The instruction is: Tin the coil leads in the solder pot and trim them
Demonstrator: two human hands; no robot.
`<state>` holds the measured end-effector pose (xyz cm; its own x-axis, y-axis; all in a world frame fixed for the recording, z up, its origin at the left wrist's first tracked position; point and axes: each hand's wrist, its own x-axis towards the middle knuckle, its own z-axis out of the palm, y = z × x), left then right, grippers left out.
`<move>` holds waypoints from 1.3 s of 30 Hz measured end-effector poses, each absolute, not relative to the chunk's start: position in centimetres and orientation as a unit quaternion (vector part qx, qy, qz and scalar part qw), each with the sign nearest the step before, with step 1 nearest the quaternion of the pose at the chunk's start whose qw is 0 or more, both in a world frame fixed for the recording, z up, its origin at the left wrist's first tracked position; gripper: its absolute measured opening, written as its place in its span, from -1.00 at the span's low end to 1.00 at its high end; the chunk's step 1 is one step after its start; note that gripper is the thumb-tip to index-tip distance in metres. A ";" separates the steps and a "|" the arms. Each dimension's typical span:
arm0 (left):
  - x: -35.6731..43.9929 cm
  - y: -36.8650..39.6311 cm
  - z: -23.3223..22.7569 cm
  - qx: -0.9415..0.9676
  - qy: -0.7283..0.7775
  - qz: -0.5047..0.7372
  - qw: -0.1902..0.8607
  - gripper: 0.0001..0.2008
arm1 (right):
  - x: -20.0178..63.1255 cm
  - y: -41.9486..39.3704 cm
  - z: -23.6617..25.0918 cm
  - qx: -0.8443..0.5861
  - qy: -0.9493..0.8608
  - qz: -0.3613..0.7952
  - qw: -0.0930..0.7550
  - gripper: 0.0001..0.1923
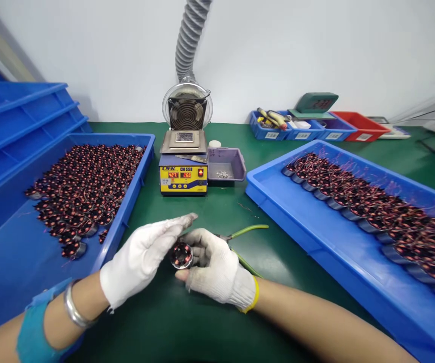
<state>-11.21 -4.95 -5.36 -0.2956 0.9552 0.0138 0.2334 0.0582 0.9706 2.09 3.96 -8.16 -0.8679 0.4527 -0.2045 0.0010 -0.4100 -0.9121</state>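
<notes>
A small round motor stator, with a metal rim, black centre and copper coils, is in my right hand. That hand wears a white knit glove with a yellow cuff, its thumb and fingers closed around the part's right side. My left hand, also gloved in white, lies flat-fingered along the part's upper left; I cannot tell whether it touches. Just behind my right hand are green-handled pliers, partly hidden by it. Farther back stands a blue and yellow solder pot with lit red digits.
Many similar stators fill part of a blue tray on the left. A right-hand blue tray holds rows of them. A purple bin with small bits, a fume fan and small bins stand behind.
</notes>
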 end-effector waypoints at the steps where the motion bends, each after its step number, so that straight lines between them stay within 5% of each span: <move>1: -11.1 -4.9 -5.2 0.451 0.630 0.525 0.351 -0.65 | 2.1 4.0 -7.9 -0.218 -0.519 0.816 0.130 -0.54; 9: -14.1 -4.2 -4.1 0.295 0.621 0.672 0.274 -0.51 | 2.3 4.5 -8.3 -0.210 -0.519 0.813 0.160 -0.53; 12: -15.1 -4.6 -3.9 0.382 0.641 0.601 0.285 -0.48 | 2.5 4.5 -8.6 -0.215 -0.537 0.801 0.156 -0.54; 19: -13.2 -4.9 -3.2 0.535 0.744 0.315 0.248 -0.74 | 2.6 4.3 -8.6 -0.224 -0.585 0.761 0.167 -0.56; 35: -13.0 -4.6 -4.0 0.523 0.731 0.334 0.282 -0.67 | 3.2 4.8 -9.0 -0.139 -0.792 0.522 0.284 -0.68; 39: -12.9 -4.7 -4.0 0.595 0.723 0.290 0.199 -0.68 | 3.3 5.2 -8.6 -0.102 -0.814 0.488 0.298 -0.71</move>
